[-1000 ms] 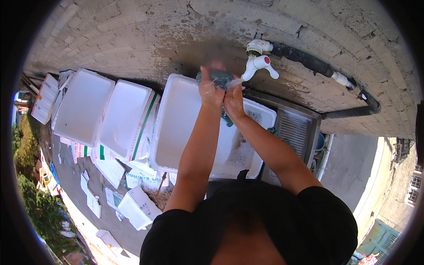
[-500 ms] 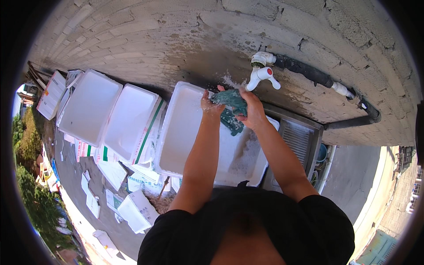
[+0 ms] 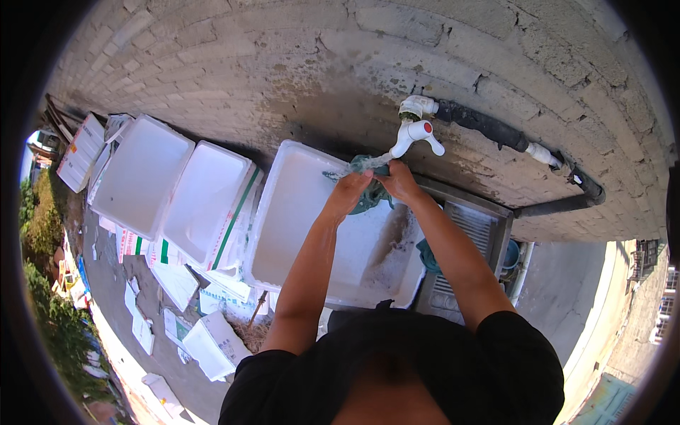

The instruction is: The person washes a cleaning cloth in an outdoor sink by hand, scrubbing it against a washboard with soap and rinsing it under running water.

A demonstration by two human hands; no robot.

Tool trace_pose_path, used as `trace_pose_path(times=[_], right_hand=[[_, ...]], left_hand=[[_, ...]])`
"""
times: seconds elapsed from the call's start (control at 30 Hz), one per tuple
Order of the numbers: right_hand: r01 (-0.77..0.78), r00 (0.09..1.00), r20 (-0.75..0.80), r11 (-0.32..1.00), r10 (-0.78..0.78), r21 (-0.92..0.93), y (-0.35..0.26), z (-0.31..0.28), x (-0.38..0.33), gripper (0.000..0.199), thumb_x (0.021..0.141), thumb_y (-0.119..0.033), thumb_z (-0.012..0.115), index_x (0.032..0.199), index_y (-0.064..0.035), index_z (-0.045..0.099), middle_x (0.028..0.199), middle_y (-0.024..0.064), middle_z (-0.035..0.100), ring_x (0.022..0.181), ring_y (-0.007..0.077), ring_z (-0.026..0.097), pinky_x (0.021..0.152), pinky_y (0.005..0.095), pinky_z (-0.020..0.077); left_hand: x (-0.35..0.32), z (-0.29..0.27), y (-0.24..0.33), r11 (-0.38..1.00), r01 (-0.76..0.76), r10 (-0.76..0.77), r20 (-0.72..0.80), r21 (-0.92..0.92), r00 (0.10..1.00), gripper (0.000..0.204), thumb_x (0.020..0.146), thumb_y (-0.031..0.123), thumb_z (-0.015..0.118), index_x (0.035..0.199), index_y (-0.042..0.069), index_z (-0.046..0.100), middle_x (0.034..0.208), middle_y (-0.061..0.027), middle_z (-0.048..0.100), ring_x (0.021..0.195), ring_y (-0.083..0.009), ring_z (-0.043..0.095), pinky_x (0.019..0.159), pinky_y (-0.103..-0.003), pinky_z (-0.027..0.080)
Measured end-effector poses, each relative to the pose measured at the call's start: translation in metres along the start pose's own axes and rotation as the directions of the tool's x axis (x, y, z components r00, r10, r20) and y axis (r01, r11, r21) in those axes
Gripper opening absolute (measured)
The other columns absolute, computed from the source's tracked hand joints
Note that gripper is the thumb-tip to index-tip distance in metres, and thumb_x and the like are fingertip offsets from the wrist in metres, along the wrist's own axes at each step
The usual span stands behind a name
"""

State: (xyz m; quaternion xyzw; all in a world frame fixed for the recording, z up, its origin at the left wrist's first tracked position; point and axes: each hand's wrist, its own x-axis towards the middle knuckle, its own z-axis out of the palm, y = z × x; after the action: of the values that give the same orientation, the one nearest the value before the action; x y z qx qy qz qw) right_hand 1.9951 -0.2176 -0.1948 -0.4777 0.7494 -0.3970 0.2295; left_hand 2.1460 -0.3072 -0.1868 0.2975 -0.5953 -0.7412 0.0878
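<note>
A wet green cloth (image 3: 372, 200) hangs between my two hands over the white foam box (image 3: 312, 159). My left hand (image 3: 350, 191) is closed on its left part, and my right hand (image 3: 399, 183) pinches it on the right. Water from the white tap (image 3: 411, 136) with a red-dotted handle streams onto the cloth's top and splashes left. The fingertips are partly hidden by cloth and water. Some water and foam lie in the box's right part. Beside my right forearm, a second piece of green cloth (image 3: 427, 256) lies at the edge of the metal sink (image 3: 467, 219).
Behind the tap rises a rough block wall (image 3: 319, 64), with a black-wrapped pipe (image 3: 482, 126) running right. More white foam boxes (image 3: 142, 177) lean in a row at left. Broken foam pieces (image 3: 216, 343) litter the ground. A blue bucket (image 3: 511, 253) stands beyond the sink.
My hands have drawn slightly down and closer together, and the bunched cloth now hangs spread beneath them under the stream. A green piece has come into sight beside my right forearm.
</note>
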Motion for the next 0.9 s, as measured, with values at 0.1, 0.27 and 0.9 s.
trace_pose_path(times=[0.1,0.27,0.9], right_hand=[[0.008,0.994,-0.111,0.971,0.02,0.241,-0.024,0.018,0.01,0.042,0.072,-0.01,0.06,0.112,-0.0005,0.053,0.089,0.0205,0.063,0.088,0.0356,0.061,0.076,0.038,0.0476],[0.014,0.998,-0.054,0.879,0.013,0.476,-0.107,0.05,-0.031,0.024,0.07,-0.006,0.057,0.09,-0.0003,0.045,0.083,0.0171,0.052,0.081,0.0305,0.052,0.076,0.0357,0.0414],[-0.127,0.992,0.105,0.485,0.073,0.865,-0.007,0.024,0.011,0.042,0.077,-0.007,0.066,0.117,-0.0072,0.056,0.116,0.0078,0.058,0.106,0.023,0.055,0.095,0.0345,0.0414]], left_hand=[[-0.008,-0.015,0.004,0.968,0.036,-0.117,-0.32,-0.248,0.94,0.042,0.09,0.048,0.05,0.093,0.008,0.06,0.09,0.0002,0.061,0.079,-0.0127,0.055,0.069,-0.029,0.042],[0.002,-0.032,-0.035,0.412,0.068,-0.152,0.005,-0.908,0.988,0.047,0.088,0.048,0.049,0.101,0.003,0.052,0.089,-0.0105,0.061,0.081,-0.0218,0.06,0.077,-0.044,0.05],[-0.028,-0.005,-0.016,0.372,0.293,-0.254,0.207,-0.881,0.945,0.05,0.092,0.04,0.038,0.133,0.011,0.041,0.127,-0.016,0.048,0.119,-0.0287,0.046,0.096,-0.052,0.039]])
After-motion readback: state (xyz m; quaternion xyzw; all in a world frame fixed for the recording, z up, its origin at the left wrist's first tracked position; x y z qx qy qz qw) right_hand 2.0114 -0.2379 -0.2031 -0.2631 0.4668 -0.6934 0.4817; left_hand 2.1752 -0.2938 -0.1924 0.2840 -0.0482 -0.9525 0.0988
